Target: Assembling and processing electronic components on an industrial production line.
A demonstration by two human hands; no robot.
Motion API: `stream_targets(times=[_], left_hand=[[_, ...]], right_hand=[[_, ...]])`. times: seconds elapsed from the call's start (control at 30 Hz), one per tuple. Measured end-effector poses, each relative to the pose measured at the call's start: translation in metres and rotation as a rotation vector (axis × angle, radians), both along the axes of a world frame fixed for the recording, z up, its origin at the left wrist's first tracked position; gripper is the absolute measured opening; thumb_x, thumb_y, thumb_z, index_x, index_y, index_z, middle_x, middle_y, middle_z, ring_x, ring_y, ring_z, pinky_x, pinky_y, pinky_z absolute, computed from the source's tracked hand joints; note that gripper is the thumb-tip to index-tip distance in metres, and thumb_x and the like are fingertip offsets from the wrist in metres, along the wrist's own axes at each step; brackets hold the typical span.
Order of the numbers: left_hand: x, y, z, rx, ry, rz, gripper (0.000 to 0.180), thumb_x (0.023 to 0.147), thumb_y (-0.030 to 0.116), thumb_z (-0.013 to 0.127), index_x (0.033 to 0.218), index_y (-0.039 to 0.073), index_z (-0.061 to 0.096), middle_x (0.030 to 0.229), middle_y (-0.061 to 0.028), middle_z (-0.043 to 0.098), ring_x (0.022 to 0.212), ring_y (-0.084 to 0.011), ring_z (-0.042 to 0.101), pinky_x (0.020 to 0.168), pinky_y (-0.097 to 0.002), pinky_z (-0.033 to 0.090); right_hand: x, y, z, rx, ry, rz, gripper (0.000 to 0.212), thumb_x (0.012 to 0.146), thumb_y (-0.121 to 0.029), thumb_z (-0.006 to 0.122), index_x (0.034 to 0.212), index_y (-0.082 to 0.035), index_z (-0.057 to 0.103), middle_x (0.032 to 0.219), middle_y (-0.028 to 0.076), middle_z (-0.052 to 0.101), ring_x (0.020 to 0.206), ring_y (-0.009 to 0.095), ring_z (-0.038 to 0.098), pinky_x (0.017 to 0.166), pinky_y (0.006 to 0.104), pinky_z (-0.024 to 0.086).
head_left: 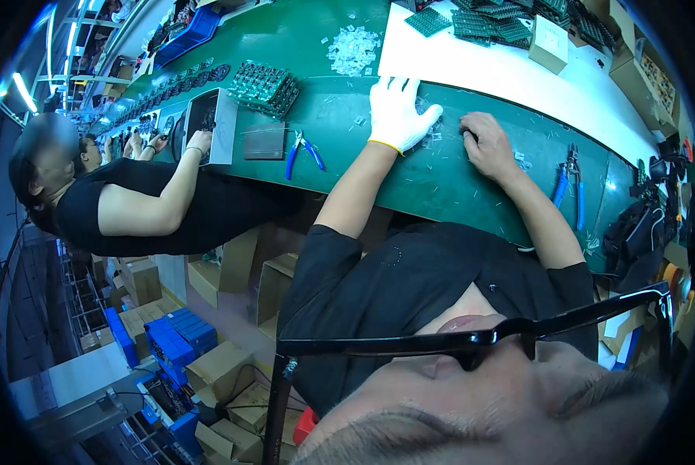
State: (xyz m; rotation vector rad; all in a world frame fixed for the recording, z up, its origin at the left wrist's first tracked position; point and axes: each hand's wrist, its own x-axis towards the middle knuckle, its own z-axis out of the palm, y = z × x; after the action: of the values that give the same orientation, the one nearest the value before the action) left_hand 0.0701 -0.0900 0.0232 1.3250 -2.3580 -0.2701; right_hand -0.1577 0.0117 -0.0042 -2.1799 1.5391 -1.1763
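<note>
My left hand (398,116), in a white glove with a yellow cuff, lies spread on the green tabletop (336,116). By its thumb and palm are small clear plastic pieces (432,138), partly hidden under it. To the right, my bare right hand (488,147) rests on the table with its fingers curled in. Whatever they may hold is hidden. More clear bits (522,161) lie beside that wrist. Further right are blue-handled cutters (570,186). Beyond my left hand is a pile of clear plastic pieces (353,51).
Green circuit boards (263,89) are stacked at the left, near a flat grey-brown block (264,142) and blue-handled pliers (304,152). A co-worker (130,194) reaches into a grey bin (223,128). At the far right are more boards (483,27), a small box (549,45) and a carton (643,85).
</note>
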Motion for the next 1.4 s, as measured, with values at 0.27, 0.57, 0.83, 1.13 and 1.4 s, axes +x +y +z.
stream_targets(times=[0.27,0.57,0.83,1.13,1.4], left_hand=[[-0.012,0.023,0.003,-0.204,-0.175,0.034,0.082,0.084,0.064,0.073,0.143,0.007,0.066,0.154,-0.0246,0.054,0.141,-0.0487,0.045,0.115,-0.0563,0.035],[-0.027,0.034,0.02,-0.112,-0.113,-0.195,0.043,0.086,0.048,0.074,0.102,0.008,0.075,0.107,-0.0148,0.071,0.106,-0.0342,0.064,0.097,-0.049,0.041],[0.04,-0.018,-0.012,-0.284,-0.131,0.366,0.046,0.088,0.043,0.074,0.121,0.011,0.075,0.137,-0.0155,0.067,0.134,-0.0349,0.056,0.108,-0.0553,0.039],[0.086,-0.125,-0.002,-0.208,-0.029,-0.118,0.06,0.081,0.028,0.085,0.132,0.0,0.069,0.135,-0.0214,0.069,0.125,-0.0419,0.063,0.109,-0.0478,0.051],[0.096,-0.053,0.023,0.01,-0.135,0.439,0.099,0.089,0.063,0.072,0.162,0.003,0.042,0.164,-0.0282,0.042,0.15,-0.0516,0.037,0.121,-0.0658,0.03]], right_hand=[[-0.002,0.006,-0.006,-0.029,-0.089,-0.025,0.015,0.088,0.0,0.064,0.1,-0.001,0.073,0.106,0.015,0.076,0.112,0.036,0.069,0.1,0.0459,0.056],[-0.068,0.064,0.053,0.138,0.305,-0.271,0.024,0.088,-0.007,0.075,0.111,-0.003,0.075,0.119,0.017,0.071,0.113,0.039,0.064,0.103,0.046,0.052],[-0.082,0.083,0.04,0.321,0.205,-0.199,0.013,0.088,-0.002,0.076,0.101,-0.001,0.075,0.099,0.015,0.065,0.101,0.037,0.065,0.089,0.0478,0.054],[-0.081,0.082,0.041,0.394,0.082,-0.209,0.011,0.087,0.0,0.075,0.097,0.001,0.07,0.099,0.017,0.064,0.098,0.039,0.066,0.087,0.0477,0.054],[-0.082,0.09,0.046,0.395,0.135,-0.156,0.017,0.084,0.004,0.075,0.098,0.001,0.067,0.101,0.018,0.065,0.099,0.041,0.066,0.086,0.0477,0.054]])
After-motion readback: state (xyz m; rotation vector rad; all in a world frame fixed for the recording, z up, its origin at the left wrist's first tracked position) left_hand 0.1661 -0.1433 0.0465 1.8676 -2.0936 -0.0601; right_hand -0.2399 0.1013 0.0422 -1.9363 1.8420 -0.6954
